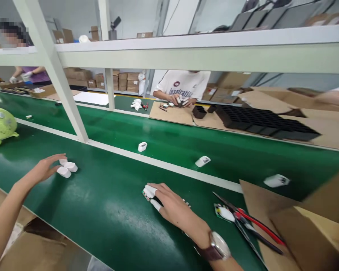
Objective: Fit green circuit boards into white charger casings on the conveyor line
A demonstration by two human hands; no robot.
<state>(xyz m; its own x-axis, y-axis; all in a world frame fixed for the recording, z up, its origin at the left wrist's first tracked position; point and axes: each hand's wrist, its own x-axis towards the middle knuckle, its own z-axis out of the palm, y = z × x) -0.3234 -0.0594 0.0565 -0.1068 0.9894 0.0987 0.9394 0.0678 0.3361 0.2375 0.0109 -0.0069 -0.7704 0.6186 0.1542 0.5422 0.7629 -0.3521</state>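
My left hand (46, 168) reaches over the green bench, thumb and fingers apart around a cluster of three small white plastic housings (71, 167). One housing is partly hidden behind the fingers, and I cannot tell whether they touch it. My right hand (172, 205), with white finger cots on thumb and finger and a watch on the wrist, pinches a small circuit board (145, 195) low over the bench. Most of that board is covered by the fingers. Right of this hand lies another small board with a white part (225, 213), beside red-and-black-handled pliers (251, 222) and dark tweezers (224, 200).
A pale strip (164, 169) divides the bench from a green belt carrying white housings (202, 161). A shelf post (60, 79) rises at left, near a green toy-like object (0, 126). Cardboard (274, 210) stands at right. Across, a person (183, 88) works beside black trays (265, 120).
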